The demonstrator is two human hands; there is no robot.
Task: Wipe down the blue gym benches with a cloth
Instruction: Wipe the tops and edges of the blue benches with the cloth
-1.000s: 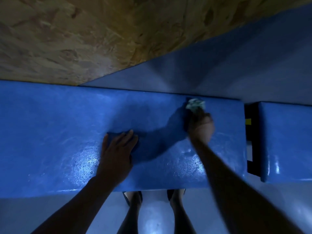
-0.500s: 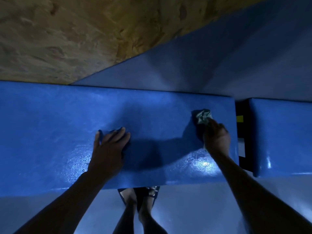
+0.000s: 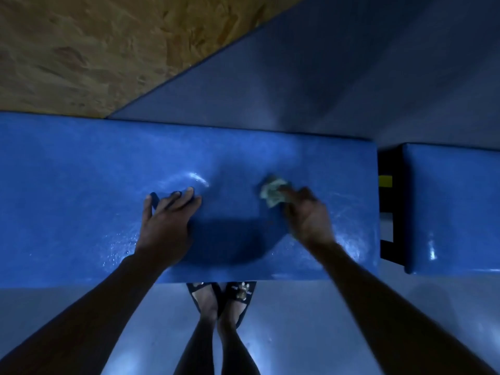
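Two blue bench pads show: the long worktop (image 3: 81, 198) and a second pad (image 3: 454, 207) at 3 o'clock. The right hand (image 3: 308, 215) has its fingers closed on a crumpled cloth (image 3: 272, 192), pressed to the pad near centre. The left hand (image 3: 165, 228) lies flat, fingers spread, at 9 o'clock of it. Damp sheen suggests partial wiping; the second pad looks untouched. The worktop's left end is cut off, and dim light and blur hide detail.

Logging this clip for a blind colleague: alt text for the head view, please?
A right hand wipes a crumpled cloth over a blue bench, while the left hand rests flat on it. A second bench sits right.
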